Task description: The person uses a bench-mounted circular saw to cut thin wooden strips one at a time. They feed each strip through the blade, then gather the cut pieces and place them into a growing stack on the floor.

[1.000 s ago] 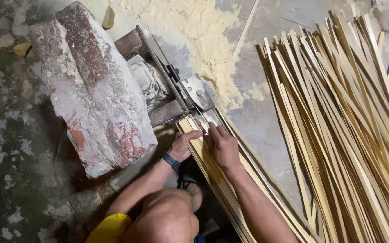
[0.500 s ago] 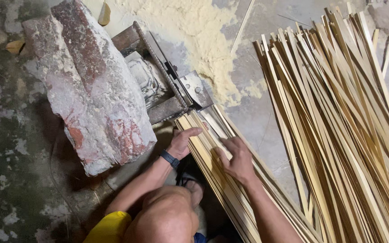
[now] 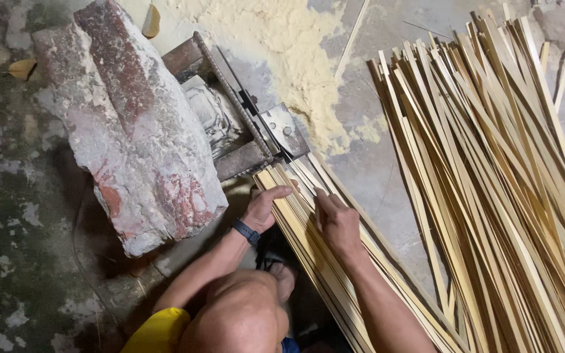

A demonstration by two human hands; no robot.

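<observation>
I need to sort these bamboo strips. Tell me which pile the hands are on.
The smaller bundle of bamboo strips running toward the metal machine, with the left hand and right hand resting on it; the big loose heap lies untouched to the right.

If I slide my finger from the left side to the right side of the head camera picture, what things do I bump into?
Yellow leaf → big stone block → metal cutting machine → left hand → right hand on the bundle of bamboo strips → large pile of bamboo strips.

Probably a rough workshop: sawdust (image 3: 295, 59) on concrete floor (image 3: 374, 163), heaps of bamboo strips (image 3: 492, 196).
</observation>
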